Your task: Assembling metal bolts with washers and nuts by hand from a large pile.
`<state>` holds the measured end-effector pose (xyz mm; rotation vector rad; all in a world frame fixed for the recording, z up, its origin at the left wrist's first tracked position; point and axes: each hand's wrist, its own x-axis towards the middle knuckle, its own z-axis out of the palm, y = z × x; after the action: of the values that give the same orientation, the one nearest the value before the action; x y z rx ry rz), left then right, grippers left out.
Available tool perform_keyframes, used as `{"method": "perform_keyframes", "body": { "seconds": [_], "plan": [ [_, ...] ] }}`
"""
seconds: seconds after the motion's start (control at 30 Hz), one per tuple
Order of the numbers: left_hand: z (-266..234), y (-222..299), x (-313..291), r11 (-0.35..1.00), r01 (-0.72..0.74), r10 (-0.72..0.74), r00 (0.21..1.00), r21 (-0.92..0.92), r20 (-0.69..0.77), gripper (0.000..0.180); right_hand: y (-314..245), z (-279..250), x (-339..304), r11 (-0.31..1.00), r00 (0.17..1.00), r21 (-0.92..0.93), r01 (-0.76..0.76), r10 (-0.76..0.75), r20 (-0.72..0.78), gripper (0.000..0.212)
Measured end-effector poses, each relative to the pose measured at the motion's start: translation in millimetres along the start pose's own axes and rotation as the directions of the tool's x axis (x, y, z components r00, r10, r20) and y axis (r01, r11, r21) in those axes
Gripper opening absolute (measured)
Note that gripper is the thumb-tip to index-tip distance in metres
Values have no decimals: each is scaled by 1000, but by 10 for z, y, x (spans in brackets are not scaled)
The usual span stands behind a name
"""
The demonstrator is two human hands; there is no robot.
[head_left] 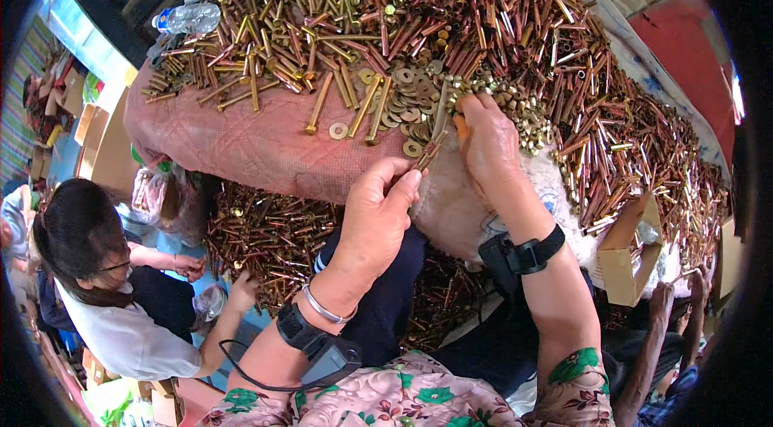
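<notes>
My left hand (375, 222) pinches a long brass-coloured bolt (441, 117) near its lower end, between thumb and forefinger. The bolt points up and away from me, beside a heap of flat washers (412, 95). My right hand (489, 141) is at the bolt's upper end, at the edge of a pile of small hex nuts (527, 115). Its fingers are bent together, and what they hold is hidden. Something orange (461, 127) shows at its thumb. Several loose bolts (370, 107) and a single washer (338, 131) lie on the pink sack (241, 137) to the left.
Heaps of copper-coloured tubes and bolts (451, 0) cover the far side. A plastic bottle (187, 19) lies at far left, an open cardboard box (630, 254) at right. A co-worker (121, 298) sits at left by a lower heap; another person's arms (660, 330) show at right.
</notes>
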<state>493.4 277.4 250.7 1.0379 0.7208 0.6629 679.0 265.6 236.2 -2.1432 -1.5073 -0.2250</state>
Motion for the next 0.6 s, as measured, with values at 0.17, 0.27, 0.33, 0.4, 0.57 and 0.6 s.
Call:
{"method": "perform_keyframes", "body": {
  "seconds": [0.17,0.27,0.33,0.4,0.57,0.6],
  "plan": [
    [-17,-23,18,1000,3,-3,1000,-10,-20,17,-47,-29,-21,1000,1000,1,-22,22,12,11],
    [-15,-29,12,1000,-28,28,1000,12,0,16,-20,-37,-17,1000,1000,21,-15,15,27,11],
    [-6,-34,14,999,-34,34,999,25,-3,16,14,-53,-28,1000,999,21,-16,16,39,12],
    [-4,-26,17,999,-26,26,1000,34,-6,16,40,-66,-78,989,998,144,16,-8,-54,18],
    [-27,-43,24,998,-35,35,999,45,-11,15,-35,-249,-171,681,954,669,-297,242,176,23],
    [-21,-44,21,994,-58,60,998,94,-15,14,-43,-294,-183,463,911,788,-406,270,311,22]
  ]
}}
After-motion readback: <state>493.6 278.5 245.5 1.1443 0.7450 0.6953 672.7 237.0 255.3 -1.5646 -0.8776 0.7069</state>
